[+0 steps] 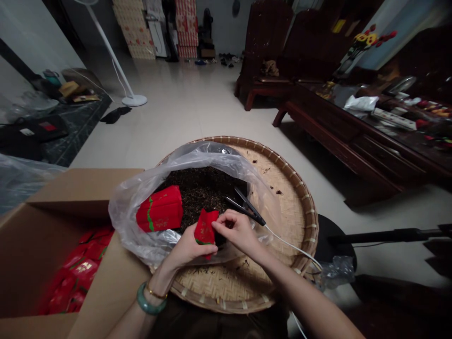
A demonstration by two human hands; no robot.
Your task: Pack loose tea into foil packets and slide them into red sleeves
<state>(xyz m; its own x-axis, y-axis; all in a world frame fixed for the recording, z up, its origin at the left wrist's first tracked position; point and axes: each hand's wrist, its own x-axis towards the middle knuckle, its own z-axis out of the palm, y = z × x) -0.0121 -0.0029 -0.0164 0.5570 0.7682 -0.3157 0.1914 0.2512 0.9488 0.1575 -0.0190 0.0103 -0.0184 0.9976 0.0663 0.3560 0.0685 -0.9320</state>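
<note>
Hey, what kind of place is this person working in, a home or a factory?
Most likely a home living room used for small packing work: a dark wooden sofa and long wooden table stand on a tiled floor, with a standing fan and stacked printed cartons at the back.

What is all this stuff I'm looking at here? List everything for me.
small packet: one, red, held over the bag
stack of packets: one, red with green, in the bag
loose dark leaves: a heap, in the bag
plastic bag: one, clear, on the tray
woven tray: one, tan, round
corded clamp tool: one, black, white cord
cardboard box: one, brown, red packets inside
fan stand: one, white
left hand: holds the small packet
right hand: pinches its top
</note>
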